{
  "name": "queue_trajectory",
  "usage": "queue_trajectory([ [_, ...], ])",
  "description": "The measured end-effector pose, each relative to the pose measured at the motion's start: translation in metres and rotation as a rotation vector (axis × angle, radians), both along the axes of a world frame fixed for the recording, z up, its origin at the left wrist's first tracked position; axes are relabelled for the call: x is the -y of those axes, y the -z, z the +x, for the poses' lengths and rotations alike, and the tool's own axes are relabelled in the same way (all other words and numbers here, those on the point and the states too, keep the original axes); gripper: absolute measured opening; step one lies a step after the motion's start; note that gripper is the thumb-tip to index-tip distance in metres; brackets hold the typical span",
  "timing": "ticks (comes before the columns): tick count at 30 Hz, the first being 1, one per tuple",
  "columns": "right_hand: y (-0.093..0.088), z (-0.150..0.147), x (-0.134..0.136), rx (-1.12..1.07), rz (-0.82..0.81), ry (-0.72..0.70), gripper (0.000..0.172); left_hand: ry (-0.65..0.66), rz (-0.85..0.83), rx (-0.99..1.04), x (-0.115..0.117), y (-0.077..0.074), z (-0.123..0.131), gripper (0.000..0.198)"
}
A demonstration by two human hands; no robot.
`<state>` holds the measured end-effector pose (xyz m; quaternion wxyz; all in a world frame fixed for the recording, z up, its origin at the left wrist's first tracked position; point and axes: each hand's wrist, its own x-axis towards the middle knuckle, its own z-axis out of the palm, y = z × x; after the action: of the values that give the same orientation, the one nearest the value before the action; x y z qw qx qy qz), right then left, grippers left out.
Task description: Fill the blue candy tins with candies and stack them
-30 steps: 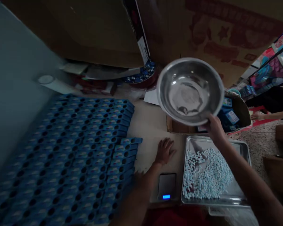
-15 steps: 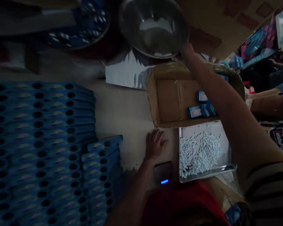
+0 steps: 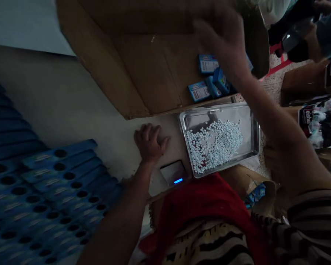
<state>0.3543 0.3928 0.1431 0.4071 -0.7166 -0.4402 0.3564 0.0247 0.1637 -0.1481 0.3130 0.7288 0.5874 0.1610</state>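
My left hand (image 3: pixel 149 141) rests on the pale tabletop (image 3: pixel 105 125), its fingers bent a little and apart, holding nothing. Just below it is a small scale (image 3: pixel 172 171) with a lit blue display. My right hand (image 3: pixel 226 44) hangs over a cardboard box (image 3: pixel 151 73), thumb stretched out to the side. It is dim and smeared by motion, and nothing shows in its grasp. Under that hand, several small blue boxes (image 3: pixel 199 91) lie inside the cardboard box. A metal tray (image 3: pixel 248 114) with many small pale blue and white pellets (image 3: pixel 223 141) stands nearby.
Long rows of stacked blue cartons with dark oval holes (image 3: pixel 52 184) fill the left side. An open carton (image 3: pixel 267 195) with blue packets stands below the tray. At the upper right, another person's arm (image 3: pixel 311 42) shows beside red bars.
My right hand has left the metal bowl's rim and come back over the cardboard box. The view has shifted and turned, and the bowl is out of sight. My left hand stays by the scale.
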Motion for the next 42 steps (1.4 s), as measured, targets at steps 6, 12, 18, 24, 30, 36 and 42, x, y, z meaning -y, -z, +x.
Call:
queue_trajectory([
  [6,0.053,0.092,0.278,0.271,-0.046,-0.073,0.027,0.018,0.044,-0.029,-0.008,0.006,-0.004,0.079],
  [12,0.129,0.166,0.451,0.372,-0.223,0.331,0.056,0.023,0.167,-0.025,0.020,-0.022,0.015,0.083],
  [18,0.206,0.193,0.411,0.559,-0.244,-0.115,0.070,0.678,0.072,0.041,0.150,-0.039,0.122,0.054],
  [24,0.247,0.149,0.363,0.630,-0.194,-0.324,0.065,0.707,0.096,-0.021,0.163,-0.009,0.202,0.072],
  [30,0.229,0.126,0.412,0.401,-0.097,-0.221,0.056,0.538,0.113,-0.015,0.113,-0.008,0.204,0.082],
  [36,0.245,0.105,0.444,0.462,-0.250,0.138,0.074,0.386,0.071,0.011,0.071,-0.015,0.237,0.080],
  [42,0.274,0.034,0.406,0.286,-0.029,0.333,0.067,0.224,-0.198,0.260,0.088,-0.030,0.292,0.046],
])
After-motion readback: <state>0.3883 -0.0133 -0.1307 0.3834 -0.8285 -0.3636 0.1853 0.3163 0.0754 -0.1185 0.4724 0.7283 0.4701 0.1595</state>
